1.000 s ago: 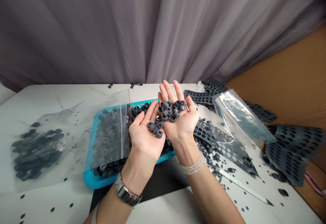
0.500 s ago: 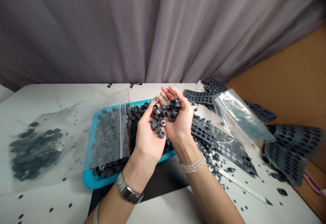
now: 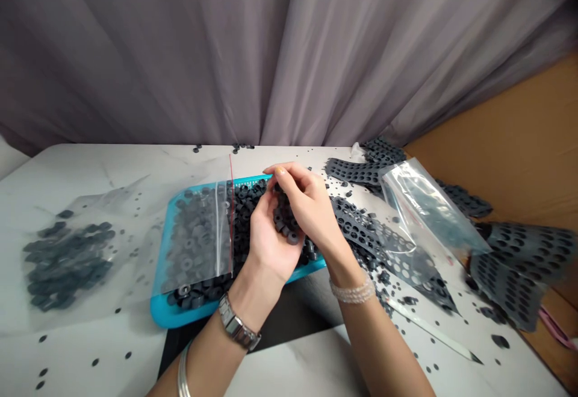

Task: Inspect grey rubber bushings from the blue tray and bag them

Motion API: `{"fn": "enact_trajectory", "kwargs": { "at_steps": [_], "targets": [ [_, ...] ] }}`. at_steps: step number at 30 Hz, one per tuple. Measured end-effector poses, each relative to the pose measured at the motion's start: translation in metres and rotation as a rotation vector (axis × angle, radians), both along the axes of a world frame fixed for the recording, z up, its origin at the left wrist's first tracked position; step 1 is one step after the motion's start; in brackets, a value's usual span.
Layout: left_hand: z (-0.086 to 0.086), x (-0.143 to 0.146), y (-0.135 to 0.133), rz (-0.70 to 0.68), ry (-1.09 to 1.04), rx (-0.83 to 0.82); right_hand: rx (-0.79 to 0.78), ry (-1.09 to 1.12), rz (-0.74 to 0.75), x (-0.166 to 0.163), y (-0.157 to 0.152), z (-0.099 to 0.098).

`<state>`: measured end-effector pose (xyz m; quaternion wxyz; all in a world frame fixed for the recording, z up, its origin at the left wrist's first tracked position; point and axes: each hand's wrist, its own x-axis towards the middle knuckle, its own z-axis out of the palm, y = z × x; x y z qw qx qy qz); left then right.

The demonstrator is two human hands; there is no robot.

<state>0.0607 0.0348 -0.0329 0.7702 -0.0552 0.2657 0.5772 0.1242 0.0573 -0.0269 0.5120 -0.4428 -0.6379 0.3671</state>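
Above the blue basket, my left hand is cupped palm up around a handful of small black rubber caps. My right hand curls over the same handful from the right, its fingers hiding part of it. Many more of these caps fill the basket beneath. A clear zip bag with a red line at its mouth lies over the basket's left half. Its far end, on the table at left, holds a heap of black caps.
Perforated black rubber sheets lie at the right, with another clear zip bag across them. A white pointed tool rests at front right. Small black discs are scattered over the white table. A grey curtain hangs behind.
My right hand has turned over from lying palm up beside the left to closing over the caps. The caps are now gathered between both palms.
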Motion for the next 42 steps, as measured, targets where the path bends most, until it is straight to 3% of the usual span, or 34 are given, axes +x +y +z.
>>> {"fn": "enact_trajectory", "kwargs": {
  "at_steps": [10,18,23,32,42],
  "targets": [
    [-0.006,-0.002,0.003,-0.019,-0.054,0.002,0.055,-0.210,0.015,0.017,0.003,0.006],
    [-0.006,0.002,-0.001,-0.102,-0.113,-0.004,0.350,-0.298,-0.197,0.021,0.014,-0.006],
    [-0.006,0.004,-0.002,-0.154,-0.099,-0.046,0.324,-0.310,-0.243,0.024,0.018,-0.009],
    [-0.007,-0.001,0.002,-0.153,-0.119,0.001,0.015,-0.468,0.044,0.048,0.003,0.017],
    [-0.004,-0.019,0.010,-0.035,-0.110,0.043,0.119,-0.651,0.211,0.047,-0.003,0.024]
  ]
}}
